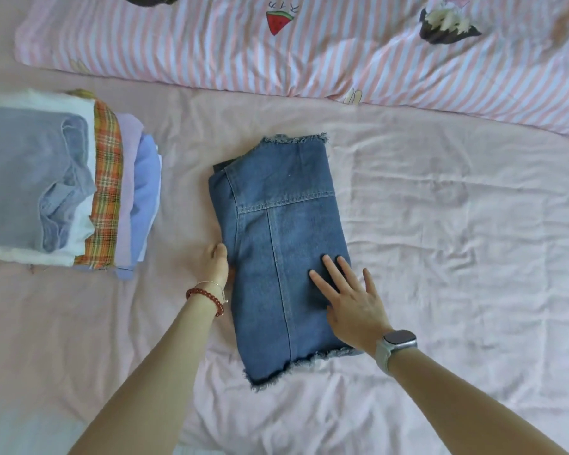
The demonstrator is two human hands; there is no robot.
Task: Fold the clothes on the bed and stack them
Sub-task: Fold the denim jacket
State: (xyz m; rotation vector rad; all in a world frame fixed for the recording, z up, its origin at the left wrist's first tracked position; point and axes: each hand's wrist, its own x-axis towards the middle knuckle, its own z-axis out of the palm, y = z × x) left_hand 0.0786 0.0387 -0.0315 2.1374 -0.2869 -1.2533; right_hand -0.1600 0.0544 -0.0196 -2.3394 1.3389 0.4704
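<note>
Centrally, folded denim (pixel 276 244) lies on the bed (pixel 440 257). Right hand (pixel 345 297) presses flat; left hand (pixel 216 267) grips its nine-o'clock edge. Lifting toward the stack (pixel 63 182) could spill the folds.

No words, brand names or numbers can be read anywhere. The striped quilt (pixel 309 54) carries only drawn motifs, such as a watermelon slice (pixel 279 22), with no lettering. The watch (pixel 398 340) face is dark; if it shows any marks, they may be too small to make out.
</note>
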